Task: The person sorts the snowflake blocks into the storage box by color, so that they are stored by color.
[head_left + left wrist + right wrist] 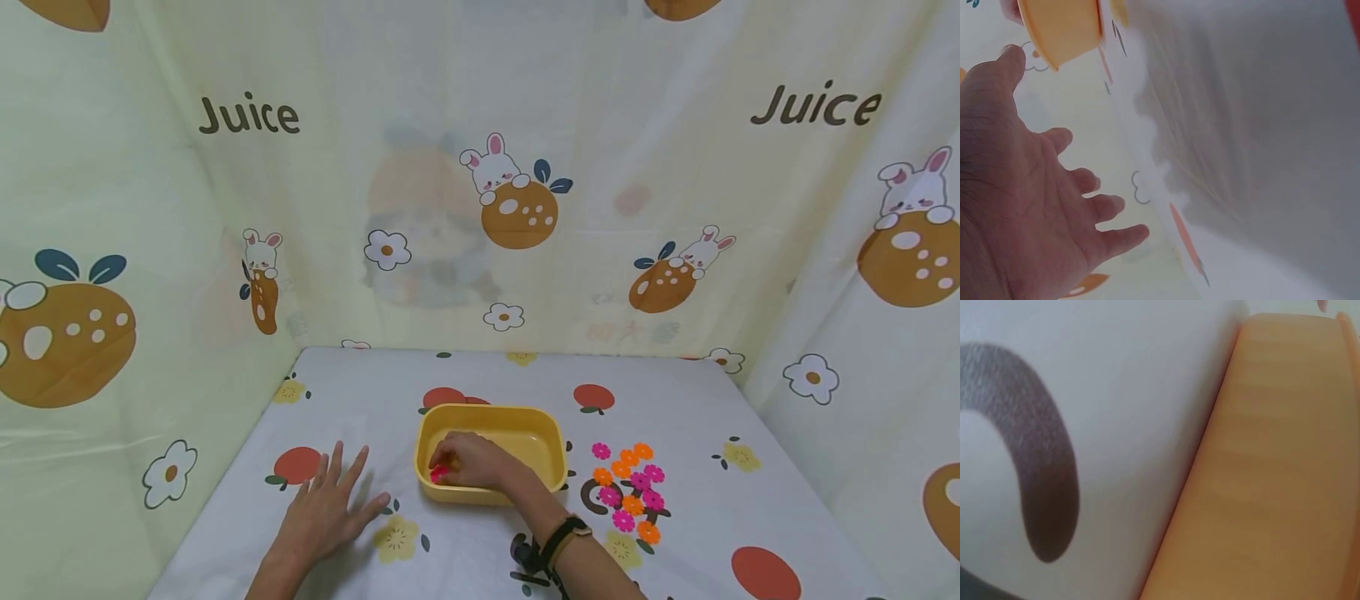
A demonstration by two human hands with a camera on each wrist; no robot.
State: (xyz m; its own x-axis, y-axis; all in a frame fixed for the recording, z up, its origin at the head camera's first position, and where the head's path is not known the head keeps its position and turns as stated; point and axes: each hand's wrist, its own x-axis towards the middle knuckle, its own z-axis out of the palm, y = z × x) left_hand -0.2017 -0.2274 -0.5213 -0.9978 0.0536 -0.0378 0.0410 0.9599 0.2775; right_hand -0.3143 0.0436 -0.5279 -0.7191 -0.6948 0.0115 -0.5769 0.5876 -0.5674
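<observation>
My right hand point(476, 460) reaches into a yellow plastic box point(480, 495). Its curled fingers pinch a pink flower-shaped piece point(439, 473) low in the box's left part. Fingers partly cover that piece. In the right wrist view only the box's outer wall point(1266, 462) shows, without the fingers. Left of the box, my left hand point(324, 508) is spread over the tablecloth with nothing in it. The left wrist view shows this hand's palm point(1035, 187) and its separated fingers, above a shadow on the cloth.
Right of the box lies a loose group of pink flower pieces point(653, 499) and orange flower pieces point(632, 506). A printed white cloth point(675, 417) covers the table. Printed curtains point(450, 100) stand at the back and both sides. A black strap point(562, 537) circles my right wrist.
</observation>
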